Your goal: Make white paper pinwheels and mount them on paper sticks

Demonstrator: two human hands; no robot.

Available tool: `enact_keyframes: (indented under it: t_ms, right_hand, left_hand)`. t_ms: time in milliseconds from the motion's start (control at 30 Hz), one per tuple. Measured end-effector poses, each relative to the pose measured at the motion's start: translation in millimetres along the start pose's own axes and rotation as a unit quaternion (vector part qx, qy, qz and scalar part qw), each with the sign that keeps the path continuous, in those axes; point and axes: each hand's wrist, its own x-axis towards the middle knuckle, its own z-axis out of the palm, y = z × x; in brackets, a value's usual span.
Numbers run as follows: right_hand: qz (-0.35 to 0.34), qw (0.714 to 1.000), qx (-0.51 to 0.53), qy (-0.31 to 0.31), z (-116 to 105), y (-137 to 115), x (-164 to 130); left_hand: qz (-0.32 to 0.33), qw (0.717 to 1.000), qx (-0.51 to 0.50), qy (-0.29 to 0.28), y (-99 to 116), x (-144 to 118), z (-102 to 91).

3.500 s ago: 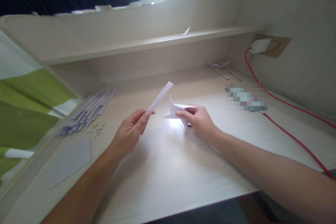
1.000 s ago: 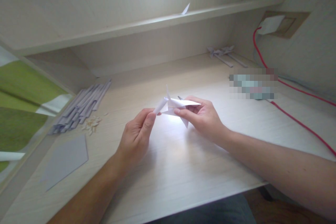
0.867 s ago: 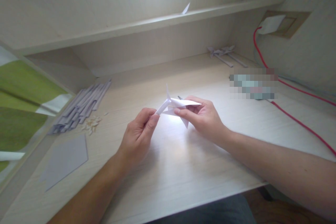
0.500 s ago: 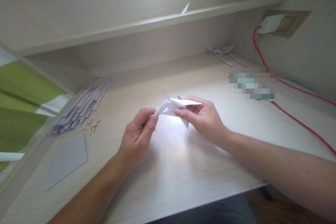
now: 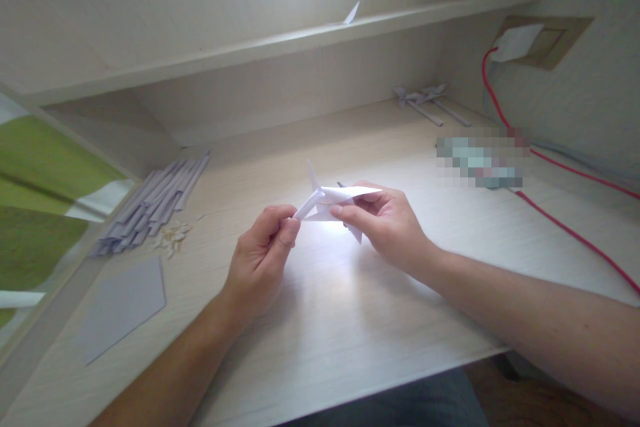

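The left hand (image 5: 263,260) is pinching the near end of a rolled white paper stick (image 5: 309,203) between thumb and forefinger, with the other fingers curled in beneath. The stick is slanting up and to the right, and its far end is meeting the middle of a folded white paper pinwheel (image 5: 336,202), whose pointed blades are sticking out upward, to the right and downward. The right hand (image 5: 387,227) is gripping the pinwheel from the right, its thumb lying along the near side and its fingers closed behind the blades. Both hands are holding the pieces just above the middle of a pale wooden desk (image 5: 350,320).

At the far left of the desk a bundle of rolled paper sticks (image 5: 153,203) is lying in a loose row, with small paper scraps (image 5: 173,237) just beside its near end. Nearer on the left, a flat grey sheet of paper (image 5: 123,303) is resting on the desk. At the far right two finished pinwheels on sticks (image 5: 423,101) are lying close to the back wall. A red cable (image 5: 555,220) is running from a white plug (image 5: 517,42) in the wall socket down across the right side of the desk. A small paper piece (image 5: 351,13) is standing on the shelf (image 5: 250,50) above.
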Motion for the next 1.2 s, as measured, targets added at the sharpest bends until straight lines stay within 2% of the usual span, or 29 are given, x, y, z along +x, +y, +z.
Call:
enact_keyframes:
  t_ms: [200,500,833,1000,1200]
  right_hand:
    - [0.014,1.0,0.008,0.0,0.4,-1.5,-0.1]
    - [-0.002,1.0,-0.004,0.0,0.0,0.1,0.7]
    - [-0.001,1.0,0.005,-0.001,0.9,-1.9,0.6]
    - [-0.004,1.0,-0.008,-0.003,1.3,-2.3,0.0]
    - [0.03,0.997,0.06,-0.031,1.3,-8.5,-2.9]
  left_hand:
    - [-0.007,1.0,-0.015,-0.01,1.2,1.5,0.7]
    - [-0.027,0.998,-0.048,-0.019,2.1,1.3,0.0]
    - [-0.02,0.999,-0.037,-0.024,1.9,1.1,-1.0]
    - [-0.004,1.0,0.01,-0.019,2.5,0.9,-2.3]
    - [0.039,0.997,0.068,0.015,8.6,3.7,-3.4]
